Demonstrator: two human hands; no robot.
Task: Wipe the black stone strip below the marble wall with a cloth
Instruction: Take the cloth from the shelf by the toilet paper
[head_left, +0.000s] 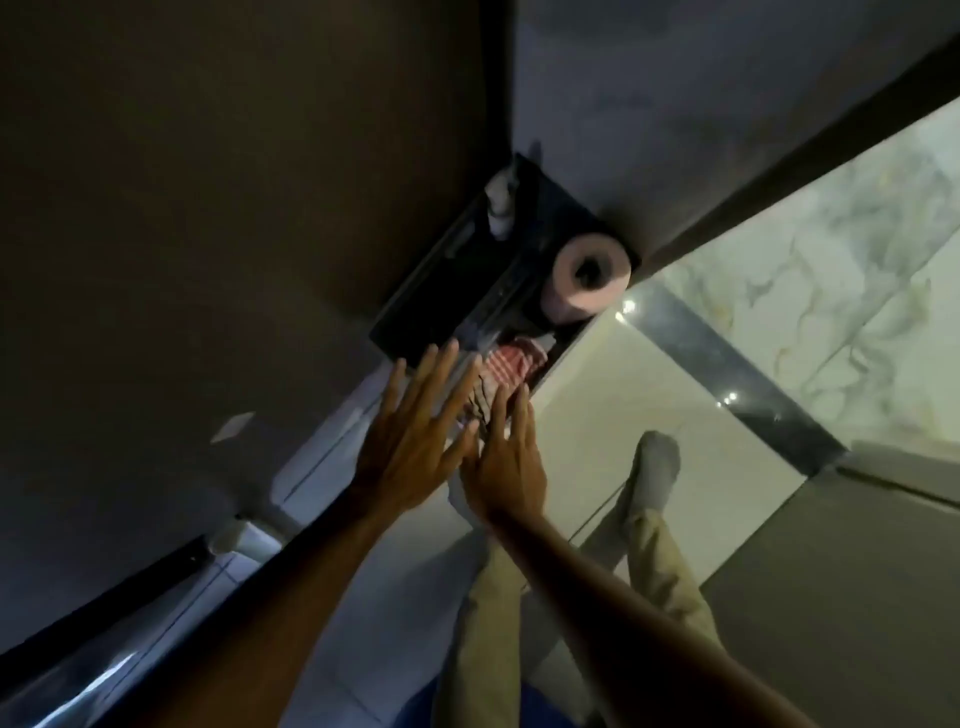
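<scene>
A red-and-white checked cloth (511, 366) lies bunched in a black shelf box (457, 291) fixed to the dark wall. My left hand (415, 441) is stretched out flat with fingers apart, its fingertips at the box's lower edge just left of the cloth. Close beside it, my right hand (506, 462) has its fingers spread, the tips touching the cloth's lower end. Neither hand grips anything. The black stone strip (727, 374) runs diagonally along the floor below the white marble wall (831, 291) at right.
A pink toilet-paper roll (589, 275) and a small white item (501, 208) sit in the same box. My legs in beige trousers and a grey sock (657, 467) stand on pale floor tiles. A dark rail (104, 608) crosses the lower left.
</scene>
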